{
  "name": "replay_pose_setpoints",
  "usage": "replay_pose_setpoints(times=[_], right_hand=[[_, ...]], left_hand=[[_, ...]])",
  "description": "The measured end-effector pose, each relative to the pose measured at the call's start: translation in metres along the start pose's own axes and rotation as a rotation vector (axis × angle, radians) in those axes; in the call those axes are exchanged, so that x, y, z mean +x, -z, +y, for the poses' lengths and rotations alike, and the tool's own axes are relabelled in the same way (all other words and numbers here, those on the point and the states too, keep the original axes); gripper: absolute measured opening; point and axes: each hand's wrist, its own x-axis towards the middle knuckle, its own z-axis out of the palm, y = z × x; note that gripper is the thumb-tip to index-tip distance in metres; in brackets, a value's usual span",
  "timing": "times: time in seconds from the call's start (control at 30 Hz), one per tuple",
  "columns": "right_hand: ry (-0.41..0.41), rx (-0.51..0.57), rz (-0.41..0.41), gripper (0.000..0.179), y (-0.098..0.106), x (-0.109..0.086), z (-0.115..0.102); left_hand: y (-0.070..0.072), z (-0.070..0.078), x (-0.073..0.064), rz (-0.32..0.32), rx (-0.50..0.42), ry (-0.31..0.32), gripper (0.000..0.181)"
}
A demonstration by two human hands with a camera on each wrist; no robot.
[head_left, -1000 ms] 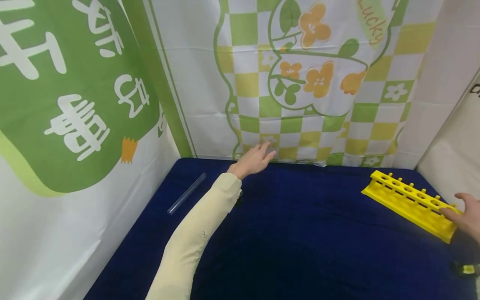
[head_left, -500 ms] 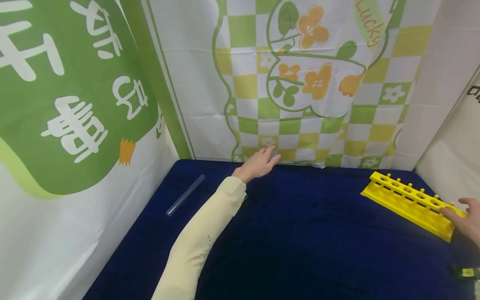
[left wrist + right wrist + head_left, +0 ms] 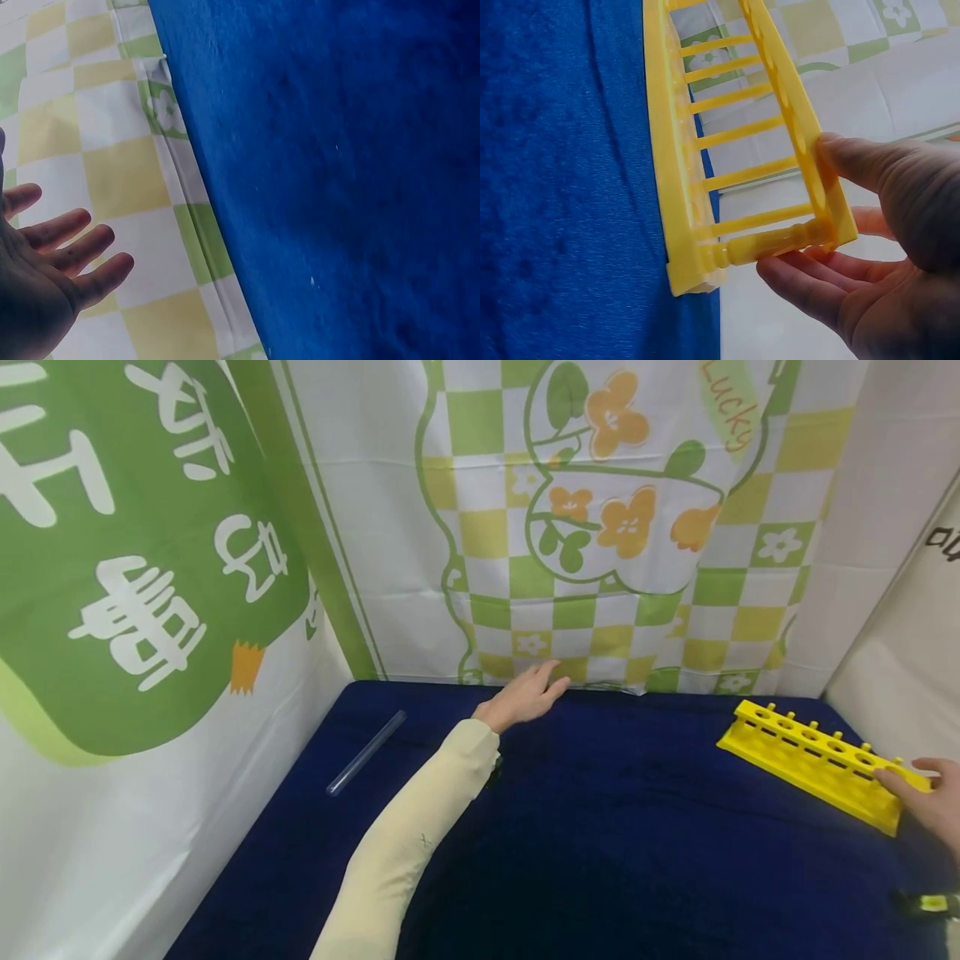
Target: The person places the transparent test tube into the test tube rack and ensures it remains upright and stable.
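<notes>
A yellow test tube rack [image 3: 810,768] stands on the dark blue cloth at the far right. My right hand [image 3: 930,797] grips its near end; in the right wrist view, the thumb [image 3: 855,159] lies on the top bar and the fingers reach round the end post. My left hand [image 3: 521,697] is held out over the back edge of the table, fingers spread and holding nothing. In the left wrist view, its palm and loosely extended fingers [image 3: 101,277] show against the checked curtain. Left of that arm, a clear test tube [image 3: 366,753] lies on the cloth.
The table [image 3: 637,843] is covered in dark blue cloth. A checked, flowered curtain [image 3: 495,535] hangs behind it, a green and white printed one [image 3: 247,760] along the left, and a pale sheet [image 3: 900,668] at the right.
My left hand has drifted a little to the right and back toward me. The right hand stays at the rack's near end, and the test tube lies in the same place. The head view has shifted slightly.
</notes>
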Motion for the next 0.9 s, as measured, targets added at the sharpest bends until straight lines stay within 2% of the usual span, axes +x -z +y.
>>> replay_pose_setpoints(times=[0.3,0.43,0.7,0.9], right_hand=[[-0.118,0.087,-0.043,0.092,0.000,0.001,-0.003],[-0.122,0.098,-0.022,0.086,0.002,0.000,-0.006],[-0.121,0.135,-0.004,0.088,0.000,-0.004,-0.006],[-0.188,0.135,-0.022,0.091,-0.002,0.000,-0.002]], left_hand=[[-0.009,0.010,0.007,-0.029,-0.038,-0.015,0.072],[-0.014,0.016,0.010,-0.032,-0.062,-0.022,0.070],[-0.026,0.025,0.016,-0.043,-0.090,-0.016,0.072],[-0.036,0.035,0.026,-0.050,-0.112,-0.054,0.070]])
